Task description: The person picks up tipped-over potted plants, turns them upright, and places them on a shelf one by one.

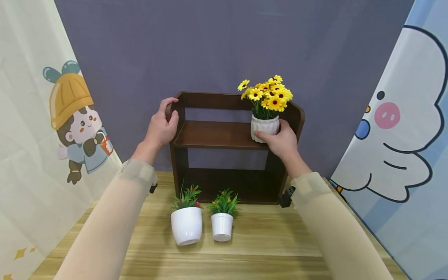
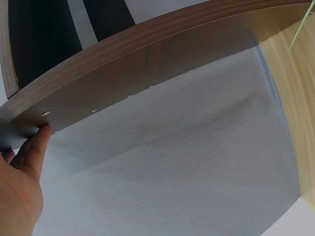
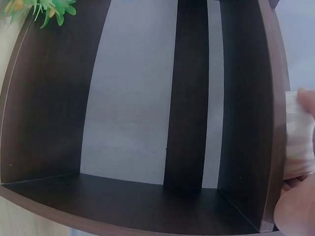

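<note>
A dark brown two-tier wooden shelf (image 1: 217, 134) stands at the back of the table. My left hand (image 1: 159, 126) grips the upper corner of its left side panel; in the left wrist view, fingertips (image 2: 42, 140) touch the panel's face. My right hand (image 1: 284, 142) holds a white ribbed flowerpot (image 1: 265, 126) of yellow artificial flowers (image 1: 271, 95) at the right end of the upper tier. Whether the pot's base touches the board cannot be told. Only part of the white pot (image 3: 299, 142) shows beside the shelf edge in the right wrist view.
In front of the shelf, a larger white potted plant (image 1: 187, 225) and a smaller white potted plant (image 1: 222, 226) are on the wood-grain table (image 1: 266, 245). A grey cloth (image 1: 210, 42) hangs behind, with printed curtains (image 1: 24, 128) at both sides.
</note>
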`<action>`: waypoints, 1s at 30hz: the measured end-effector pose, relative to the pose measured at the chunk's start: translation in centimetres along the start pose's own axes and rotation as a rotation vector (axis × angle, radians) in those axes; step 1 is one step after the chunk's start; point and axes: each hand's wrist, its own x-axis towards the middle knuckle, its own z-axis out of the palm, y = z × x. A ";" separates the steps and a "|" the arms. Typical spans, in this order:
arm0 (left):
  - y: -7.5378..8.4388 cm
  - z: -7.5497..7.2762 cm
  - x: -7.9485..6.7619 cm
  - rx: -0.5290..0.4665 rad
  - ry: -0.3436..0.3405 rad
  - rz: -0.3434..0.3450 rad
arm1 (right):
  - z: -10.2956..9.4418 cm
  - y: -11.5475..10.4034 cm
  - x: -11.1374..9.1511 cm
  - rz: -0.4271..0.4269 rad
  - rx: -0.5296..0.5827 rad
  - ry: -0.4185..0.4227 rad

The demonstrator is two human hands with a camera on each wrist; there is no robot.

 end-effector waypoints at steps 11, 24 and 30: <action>0.3 -0.1 0.0 0.006 0.006 -0.005 | 0.0 0.0 0.5 0.023 -0.071 -0.015; 0.3 -0.2 0.0 0.010 0.003 -0.012 | -0.5 0.1 0.7 0.018 -0.144 -0.057; 0.3 0.0 -0.1 0.011 0.002 -0.012 | -0.4 0.4 0.8 -0.004 -0.171 -0.028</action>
